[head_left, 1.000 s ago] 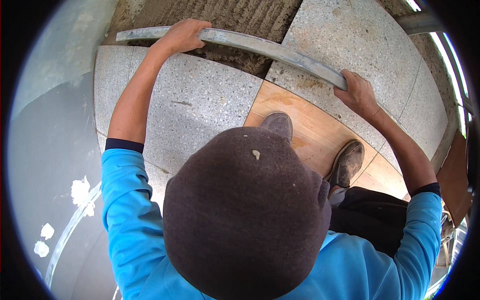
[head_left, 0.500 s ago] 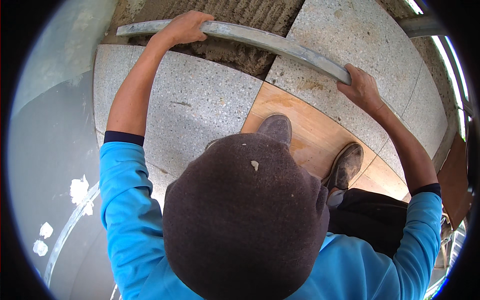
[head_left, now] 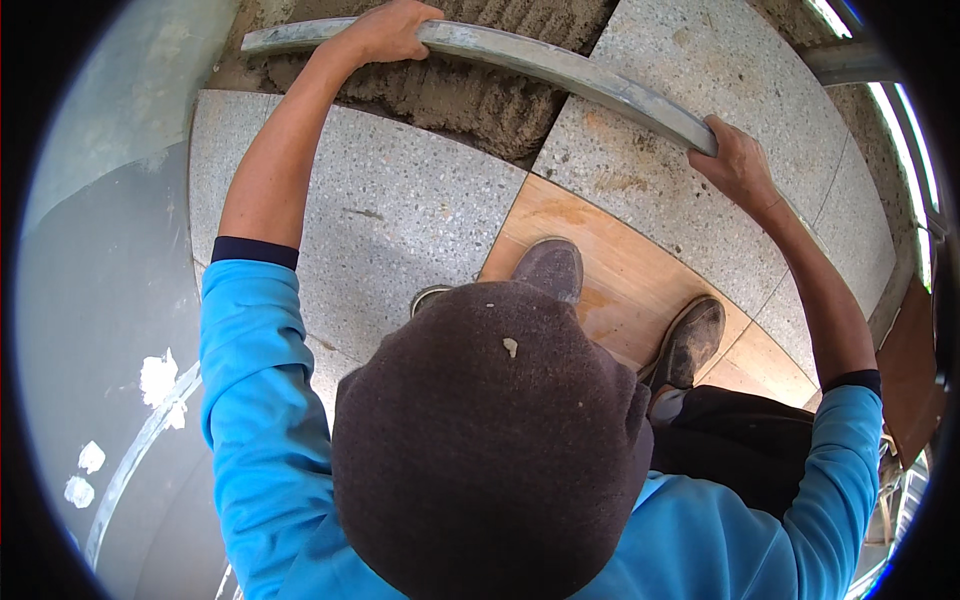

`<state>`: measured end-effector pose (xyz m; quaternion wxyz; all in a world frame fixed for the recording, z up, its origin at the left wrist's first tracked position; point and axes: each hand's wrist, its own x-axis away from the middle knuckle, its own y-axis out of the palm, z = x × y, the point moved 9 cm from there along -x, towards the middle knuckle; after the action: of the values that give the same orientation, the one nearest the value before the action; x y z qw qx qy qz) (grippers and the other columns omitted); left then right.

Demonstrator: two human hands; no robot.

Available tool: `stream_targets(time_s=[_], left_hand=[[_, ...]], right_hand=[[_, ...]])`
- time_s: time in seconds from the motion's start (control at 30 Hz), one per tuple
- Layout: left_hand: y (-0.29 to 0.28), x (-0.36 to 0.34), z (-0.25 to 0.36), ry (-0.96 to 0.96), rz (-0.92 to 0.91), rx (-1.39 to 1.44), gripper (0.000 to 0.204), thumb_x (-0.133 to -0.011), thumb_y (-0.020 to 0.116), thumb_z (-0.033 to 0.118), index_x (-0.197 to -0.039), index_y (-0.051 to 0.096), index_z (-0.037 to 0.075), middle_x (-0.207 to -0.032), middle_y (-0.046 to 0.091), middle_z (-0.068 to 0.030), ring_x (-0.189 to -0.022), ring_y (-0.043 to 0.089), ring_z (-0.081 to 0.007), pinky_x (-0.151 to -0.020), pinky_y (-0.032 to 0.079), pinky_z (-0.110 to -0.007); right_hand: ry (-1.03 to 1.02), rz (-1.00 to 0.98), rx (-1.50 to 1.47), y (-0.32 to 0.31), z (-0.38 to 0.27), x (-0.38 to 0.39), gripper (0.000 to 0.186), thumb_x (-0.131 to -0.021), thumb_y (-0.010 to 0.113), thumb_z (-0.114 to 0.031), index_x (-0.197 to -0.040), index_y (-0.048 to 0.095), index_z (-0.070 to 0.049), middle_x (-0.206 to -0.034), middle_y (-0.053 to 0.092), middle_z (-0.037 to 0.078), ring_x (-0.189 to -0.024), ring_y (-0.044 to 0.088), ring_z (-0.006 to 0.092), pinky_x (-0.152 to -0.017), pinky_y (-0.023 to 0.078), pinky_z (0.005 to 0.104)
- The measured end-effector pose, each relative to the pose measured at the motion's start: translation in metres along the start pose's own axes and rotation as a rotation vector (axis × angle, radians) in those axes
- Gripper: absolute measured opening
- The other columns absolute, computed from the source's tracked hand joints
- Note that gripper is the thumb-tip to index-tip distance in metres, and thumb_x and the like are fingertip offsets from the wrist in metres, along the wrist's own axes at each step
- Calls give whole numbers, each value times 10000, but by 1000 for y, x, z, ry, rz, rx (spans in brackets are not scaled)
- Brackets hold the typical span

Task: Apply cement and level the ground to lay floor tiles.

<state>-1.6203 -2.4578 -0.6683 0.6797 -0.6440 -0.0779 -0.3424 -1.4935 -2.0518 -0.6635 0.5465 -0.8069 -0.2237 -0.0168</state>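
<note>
Mortar (head_left: 450, 108) partly behind grey bar (head_left: 545, 61)

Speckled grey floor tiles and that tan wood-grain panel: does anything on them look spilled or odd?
Yes: brown smears mark the speckled grey floor tile near the long grey metal bar, and orange patches blotch the tan wood-grain panel. Both interrupt otherwise lighter surfaces; I can't tell what they are.

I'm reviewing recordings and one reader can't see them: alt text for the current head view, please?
The left hand and right hand grip a long grey bar crossing ridged mortar and a speckled tile. A dark cap fills the lower middle, between blue sleeves.
</note>
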Motion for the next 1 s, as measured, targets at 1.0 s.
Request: stream_targets(time_s=[1.0], left_hand=[[-64,-96,13,46,234,-175,617,-855,804,228,-1403,545,117,-1385,582,-122,-1339,488,-330,-1141,366,-498]], right_hand=[[85,70,10,-56,49,-71,363,-764,704,-219,-1057,643,-14,-882,700,245,-830,690,422,-755,531,506]])
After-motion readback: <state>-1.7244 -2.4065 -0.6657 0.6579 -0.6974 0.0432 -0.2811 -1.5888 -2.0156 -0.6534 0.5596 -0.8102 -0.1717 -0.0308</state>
